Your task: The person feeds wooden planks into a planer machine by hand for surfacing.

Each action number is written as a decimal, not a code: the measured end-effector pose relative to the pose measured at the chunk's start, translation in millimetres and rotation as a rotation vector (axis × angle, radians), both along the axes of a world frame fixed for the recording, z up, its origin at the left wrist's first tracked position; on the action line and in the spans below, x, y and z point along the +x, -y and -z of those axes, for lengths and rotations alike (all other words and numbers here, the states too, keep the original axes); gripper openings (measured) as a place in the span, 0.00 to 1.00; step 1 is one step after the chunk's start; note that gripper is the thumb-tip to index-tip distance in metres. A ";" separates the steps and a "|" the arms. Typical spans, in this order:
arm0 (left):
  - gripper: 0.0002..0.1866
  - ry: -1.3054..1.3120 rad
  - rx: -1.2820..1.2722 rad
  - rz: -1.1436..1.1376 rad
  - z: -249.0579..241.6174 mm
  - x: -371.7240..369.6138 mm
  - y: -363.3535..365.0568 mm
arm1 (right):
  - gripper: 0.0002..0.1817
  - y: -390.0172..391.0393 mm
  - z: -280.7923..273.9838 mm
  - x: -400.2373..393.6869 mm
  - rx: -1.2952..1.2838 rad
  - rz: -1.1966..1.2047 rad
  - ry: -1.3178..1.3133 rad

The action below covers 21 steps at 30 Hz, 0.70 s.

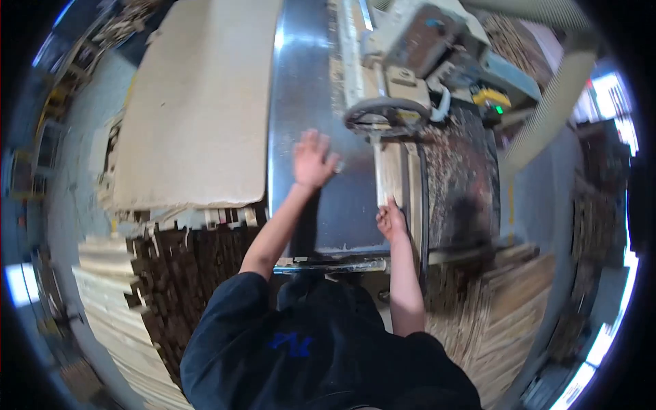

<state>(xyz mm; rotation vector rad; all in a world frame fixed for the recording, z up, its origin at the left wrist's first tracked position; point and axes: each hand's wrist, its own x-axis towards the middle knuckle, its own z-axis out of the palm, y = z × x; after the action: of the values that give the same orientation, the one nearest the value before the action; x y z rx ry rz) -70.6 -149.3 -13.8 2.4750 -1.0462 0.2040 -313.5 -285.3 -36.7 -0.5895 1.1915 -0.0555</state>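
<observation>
My left hand [314, 161] is over the dark metal machine table [345, 212], its fingers spread and nothing in it. To the right, my right hand [391, 220] has its fingers closed at the near end of a narrow pale wood strip [381, 174]. The strip runs forward along a wooden guide [412, 198] toward the machine head. A grey handwheel [387, 116] sits just beyond the strip's far part. Whether my left hand touches the table surface cannot be made out.
A large pale board [198, 102] lies left of the table. Dark wood pieces [195, 280] are stacked at near left, more boards [499, 294] at near right. Wood chips [458, 164] cover the machine's right side. A ribbed hose [557, 102] hangs at the right.
</observation>
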 end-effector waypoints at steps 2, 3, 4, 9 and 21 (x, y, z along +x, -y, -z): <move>0.32 0.060 -0.014 -0.181 9.3 20.2 -3.0 | 0.24 0.7 1.5 15.6 -0.019 0.067 0.048; 0.32 0.086 0.027 -0.198 13.6 23.6 -1.7 | 0.22 -0.7 1.8 23.5 -0.049 0.114 0.100; 0.32 0.117 0.064 -0.196 17.9 25.2 0.1 | 0.21 -1.9 3.7 30.5 -0.088 0.178 0.150; 0.30 0.125 0.161 -0.048 8.0 28.4 -8.5 | 0.18 -0.2 71.6 99.1 -0.691 0.069 -0.116; 0.23 0.230 0.142 -0.188 35.0 -86.8 -113.0 | 0.21 -237.3 21.4 -316.3 -0.843 -0.318 0.068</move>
<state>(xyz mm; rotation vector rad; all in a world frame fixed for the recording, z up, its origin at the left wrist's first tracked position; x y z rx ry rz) -157.4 -36.3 -48.8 2.7297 -0.9447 0.4992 -629.8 -47.9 -58.1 -1.4967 0.9643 -0.3141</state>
